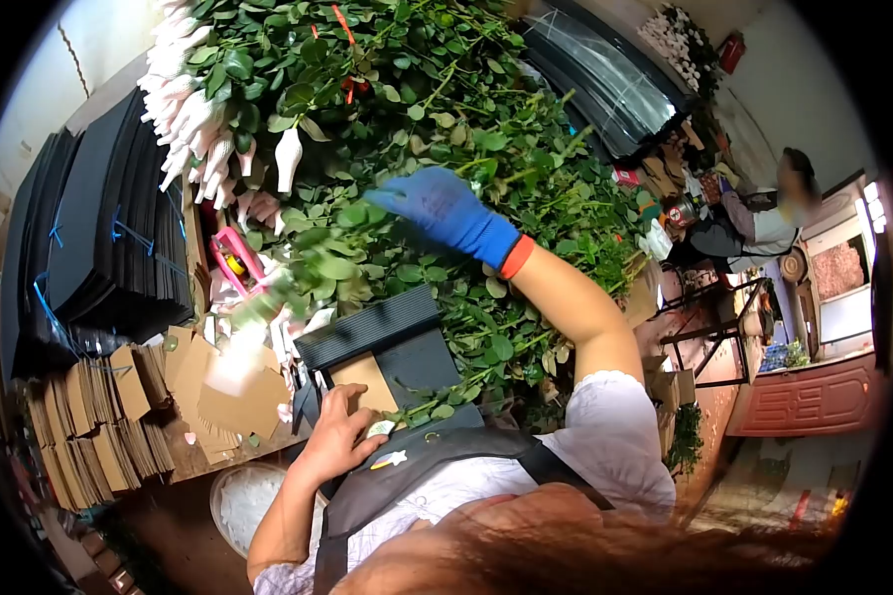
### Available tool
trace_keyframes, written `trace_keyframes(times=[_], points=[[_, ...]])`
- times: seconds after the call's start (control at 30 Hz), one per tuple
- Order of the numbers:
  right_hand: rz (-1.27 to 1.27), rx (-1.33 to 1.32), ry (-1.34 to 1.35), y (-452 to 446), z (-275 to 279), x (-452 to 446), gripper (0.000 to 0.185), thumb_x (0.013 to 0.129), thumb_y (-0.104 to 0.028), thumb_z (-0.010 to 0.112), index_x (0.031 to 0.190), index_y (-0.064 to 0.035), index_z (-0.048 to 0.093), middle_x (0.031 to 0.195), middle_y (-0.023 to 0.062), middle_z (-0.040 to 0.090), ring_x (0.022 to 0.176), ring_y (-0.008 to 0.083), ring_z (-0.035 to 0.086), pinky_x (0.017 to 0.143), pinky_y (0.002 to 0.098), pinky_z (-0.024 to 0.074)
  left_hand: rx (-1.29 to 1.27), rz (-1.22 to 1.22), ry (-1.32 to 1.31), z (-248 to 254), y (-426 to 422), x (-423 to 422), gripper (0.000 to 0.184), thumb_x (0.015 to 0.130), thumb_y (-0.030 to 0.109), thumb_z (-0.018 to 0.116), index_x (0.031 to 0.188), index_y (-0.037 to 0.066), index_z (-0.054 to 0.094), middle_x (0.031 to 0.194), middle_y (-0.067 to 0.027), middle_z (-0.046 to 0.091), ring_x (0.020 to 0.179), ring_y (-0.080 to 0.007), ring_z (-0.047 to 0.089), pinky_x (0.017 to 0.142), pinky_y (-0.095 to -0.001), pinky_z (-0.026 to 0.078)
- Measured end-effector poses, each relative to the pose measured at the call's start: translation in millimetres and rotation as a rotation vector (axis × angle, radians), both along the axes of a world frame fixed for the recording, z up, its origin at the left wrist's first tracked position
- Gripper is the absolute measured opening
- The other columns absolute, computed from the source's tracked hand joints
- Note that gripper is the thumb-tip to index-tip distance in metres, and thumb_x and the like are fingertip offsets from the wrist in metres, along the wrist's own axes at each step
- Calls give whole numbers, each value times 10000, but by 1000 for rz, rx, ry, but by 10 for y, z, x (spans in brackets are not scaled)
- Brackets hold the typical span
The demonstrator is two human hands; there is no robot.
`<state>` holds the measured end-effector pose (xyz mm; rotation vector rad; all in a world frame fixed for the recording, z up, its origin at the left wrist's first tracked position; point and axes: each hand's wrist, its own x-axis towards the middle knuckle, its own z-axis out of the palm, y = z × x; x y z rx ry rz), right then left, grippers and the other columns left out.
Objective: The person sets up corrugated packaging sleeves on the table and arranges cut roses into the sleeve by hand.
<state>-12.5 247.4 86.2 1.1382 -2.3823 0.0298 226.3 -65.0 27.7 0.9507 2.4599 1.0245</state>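
Note:
My right hand [432, 203], in a blue glove with a red cuff, is closed over the leafy pile; a blurred leafy stem [332, 263] with a pale, smeared end extends from it to the lower left. Bare, my left hand [342, 436] rests with fingers spread on a brown cardboard piece [365, 377]. That piece lies on black corrugated sheet [412, 352] near the apron. Green rose stems [506, 208] cover the table. White-sleeved flower heads [184, 109] hang at the upper left.
Black sheets [104, 218] stand stacked at left, above cardboard pieces [99, 426]. A pink tape dispenser [236, 260] lies beside the stems. Below is a white tub [253, 506]. Another person [764, 213] sits at right, near a black metal frame [714, 332].

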Motion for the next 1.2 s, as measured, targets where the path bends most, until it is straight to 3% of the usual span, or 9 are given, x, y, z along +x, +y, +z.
trace_keyframes(times=[0.1,0.37,0.57,0.67,0.7,0.8,1.0,1.1,1.2], points=[[-166,-20,62,607,-248,-324,272,892,-36,565,1089,-208,639,773,70,643,677,286,663,583,387,553,19,10,2,17,-4,13,325,806,241,817,992,13,679,1361,-231,471,1259,-430,436,1061,-482,397],[-237,-43,202,805,573,483,589,799,7,632,1329,-247,605,1143,44,700,921,299,676,784,408,544,77,42,-16,-41,-10,36,310,803,252,831,992,36,713,1365,-214,499,1267,-403,459,1068,-474,385],[-162,3,-306,873,925,1454,659,798,-25,706,1397,-259,566,1155,49,700,972,297,675,808,402,552,155,65,21,-131,-42,56,348,765,251,861,1047,81,746,1348,-153,546,1232,-366,497,1030,-449,427],[-139,-5,-505,1015,716,1740,612,818,-47,713,1384,-239,581,1144,58,703,965,304,683,835,416,553,197,273,-320,-25,7,88,673,712,238,899,1303,65,626,1312,-178,579,1194,-376,536,1026,-450,443],[-110,-70,-586,1074,566,1783,554,816,-59,724,1336,-220,620,1142,67,703,977,305,684,854,428,554,62,128,194,-260,-49,65,953,692,273,924,1474,95,407,1352,-176,587,1052,-350,623,941,-440,515],[-189,149,-728,1135,126,1845,434,852,-57,661,1251,-229,670,1076,75,703,967,306,684,824,418,564,385,270,-206,-391,-31,142,1169,698,166,932,1583,118,171,1339,-185,602,861,-217,639,801,-336,567],[-354,611,-952,1046,-445,1957,419,887,-162,664,1292,-267,657,1098,90,718,1049,312,686,879,431,553,258,151,-89,-194,-29,88,620,733,152,888,1297,90,638,1194,-112,637,1102,-305,644,931,-380,528],[-346,409,-1288,1184,-186,1675,517,827,-337,717,1331,-248,646,1183,130,700,1078,337,667,932,436,535,274,109,-120,-108,-8,46,483,807,169,835,1247,79,658,1148,-116,620,1075,-311,644,905,-379,527],[-332,19,-1189,1096,131,1078,529,882,-423,657,1357,-193,621,1332,123,653,1139,295,663,1005,419,512,220,96,-121,-122,-11,6,407,851,90,788,1233,51,652,1135,-112,593,1027,-294,632,868,-351,523]])
